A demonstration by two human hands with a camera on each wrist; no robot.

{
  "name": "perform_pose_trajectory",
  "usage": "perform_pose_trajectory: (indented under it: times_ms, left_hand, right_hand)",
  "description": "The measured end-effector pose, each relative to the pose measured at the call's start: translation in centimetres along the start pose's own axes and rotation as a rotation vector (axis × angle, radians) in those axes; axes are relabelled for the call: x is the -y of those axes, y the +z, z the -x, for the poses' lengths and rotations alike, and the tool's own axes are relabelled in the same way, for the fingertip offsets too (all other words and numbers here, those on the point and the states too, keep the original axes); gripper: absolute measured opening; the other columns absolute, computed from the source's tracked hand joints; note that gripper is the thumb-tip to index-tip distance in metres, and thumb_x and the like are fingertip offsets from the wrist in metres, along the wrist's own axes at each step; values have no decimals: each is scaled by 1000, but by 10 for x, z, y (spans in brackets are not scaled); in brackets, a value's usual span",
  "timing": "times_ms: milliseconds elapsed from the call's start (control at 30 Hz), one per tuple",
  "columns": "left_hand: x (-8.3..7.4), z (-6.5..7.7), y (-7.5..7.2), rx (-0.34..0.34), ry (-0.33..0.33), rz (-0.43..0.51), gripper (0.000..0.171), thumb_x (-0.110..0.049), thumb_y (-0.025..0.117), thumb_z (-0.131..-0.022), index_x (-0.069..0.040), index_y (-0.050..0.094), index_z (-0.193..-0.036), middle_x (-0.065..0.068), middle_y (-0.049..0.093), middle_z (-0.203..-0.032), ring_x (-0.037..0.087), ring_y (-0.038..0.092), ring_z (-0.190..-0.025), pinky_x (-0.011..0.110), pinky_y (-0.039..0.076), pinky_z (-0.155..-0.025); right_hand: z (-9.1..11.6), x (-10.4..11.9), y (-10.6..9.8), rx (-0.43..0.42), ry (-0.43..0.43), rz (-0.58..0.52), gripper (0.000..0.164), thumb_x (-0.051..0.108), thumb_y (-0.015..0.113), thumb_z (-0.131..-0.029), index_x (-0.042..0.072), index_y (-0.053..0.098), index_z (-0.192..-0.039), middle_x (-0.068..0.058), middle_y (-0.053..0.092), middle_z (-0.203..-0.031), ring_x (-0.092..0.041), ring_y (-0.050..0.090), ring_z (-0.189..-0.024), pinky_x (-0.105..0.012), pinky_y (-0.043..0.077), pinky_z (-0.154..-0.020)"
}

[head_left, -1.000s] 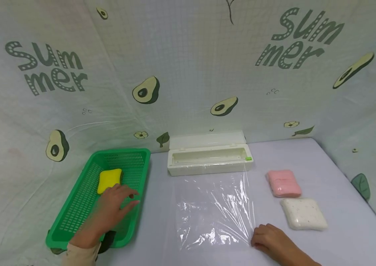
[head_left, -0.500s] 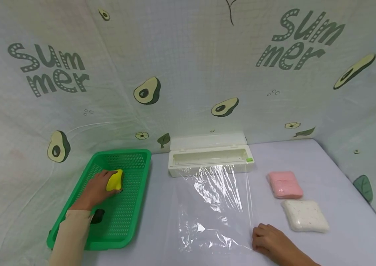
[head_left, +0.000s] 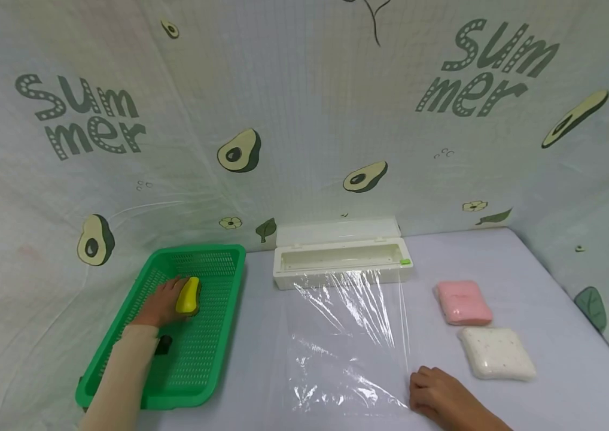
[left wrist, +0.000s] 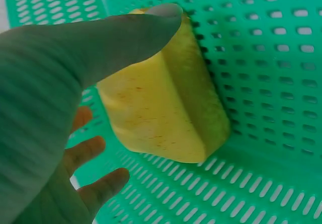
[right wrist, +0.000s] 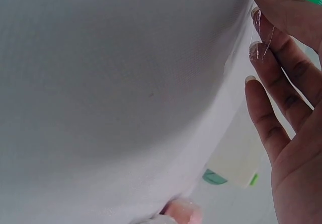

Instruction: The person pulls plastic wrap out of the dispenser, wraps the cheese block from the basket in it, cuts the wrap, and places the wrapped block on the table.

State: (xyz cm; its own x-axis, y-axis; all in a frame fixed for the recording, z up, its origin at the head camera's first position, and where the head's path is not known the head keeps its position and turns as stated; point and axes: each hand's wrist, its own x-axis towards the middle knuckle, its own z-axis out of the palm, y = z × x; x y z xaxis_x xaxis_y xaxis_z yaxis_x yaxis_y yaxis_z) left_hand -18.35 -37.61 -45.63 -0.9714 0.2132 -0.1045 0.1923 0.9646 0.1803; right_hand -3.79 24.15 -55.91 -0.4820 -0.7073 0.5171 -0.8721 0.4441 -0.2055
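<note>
My left hand (head_left: 164,302) grips a yellow sponge (head_left: 188,296) inside the green basket (head_left: 222,353). In the left wrist view the thumb lies across the top of the sponge (left wrist: 151,108), which is tilted on edge; several other fingers stay apart from it, and the forefinger is hidden. At the front of the table my right hand (head_left: 441,395) pinches the near right corner of a sheet of clear cling film (head_left: 347,353). The film stretches out from an open white dispenser box (head_left: 342,278). In the right wrist view, film clings to the fingertips of the right hand (right wrist: 287,78).
On the right of the table (head_left: 541,269) lie a pink wrapped block (head_left: 464,303) and, nearer, a white speckled one (head_left: 498,353). A patterned cloth (head_left: 304,120) hangs behind the table. The basket's raised rim surrounds the left hand.
My left hand has reached further into the basket, taken hold of the yellow sponge and tipped it up on edge. My right hand has stayed at the film's corner.
</note>
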Motion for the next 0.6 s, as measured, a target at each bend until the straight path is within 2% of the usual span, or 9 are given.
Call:
perform_pose_trajectory:
  times_ms: [133,267,467,567,600]
  left_hand:
    - [6,-6,5,49,-17,15,94,-5,93,-77,13,38,-151,43,35,-154,65,37,-136,77,43,-99]
    - [12,-13,10,54,-11,10,91,-3,91,-77,15,40,-150,44,34,-154,65,35,-138,75,43,-101]
    - [18,-17,18,-6,3,13,82,-12,87,-82,14,45,-147,42,47,-144,61,45,-130,72,46,-99]
    - [20,-17,20,-49,19,-10,80,-15,88,-82,12,47,-146,38,53,-135,58,50,-121,71,49,-91]
    - [19,-16,20,-67,26,-23,80,-17,88,-82,12,48,-145,37,54,-133,57,52,-118,71,50,-89]
  right_hand:
    - [0,0,-1,5,0,-4,25,17,90,-62,28,71,-74,19,57,-87,2,48,-79,-11,36,-70]
    - [0,0,-2,5,3,1,25,18,90,-62,28,71,-74,19,57,-87,2,48,-80,-11,37,-70]
    - [1,0,-2,35,17,1,15,25,86,-75,27,71,-76,19,58,-87,1,50,-80,-13,38,-71]
    - [1,0,-3,53,32,-11,18,22,88,-74,27,71,-78,19,59,-87,1,50,-80,-13,38,-71]
    - [1,0,-3,55,34,-9,21,20,89,-70,27,71,-78,19,59,-87,1,50,-80,-13,39,-71]
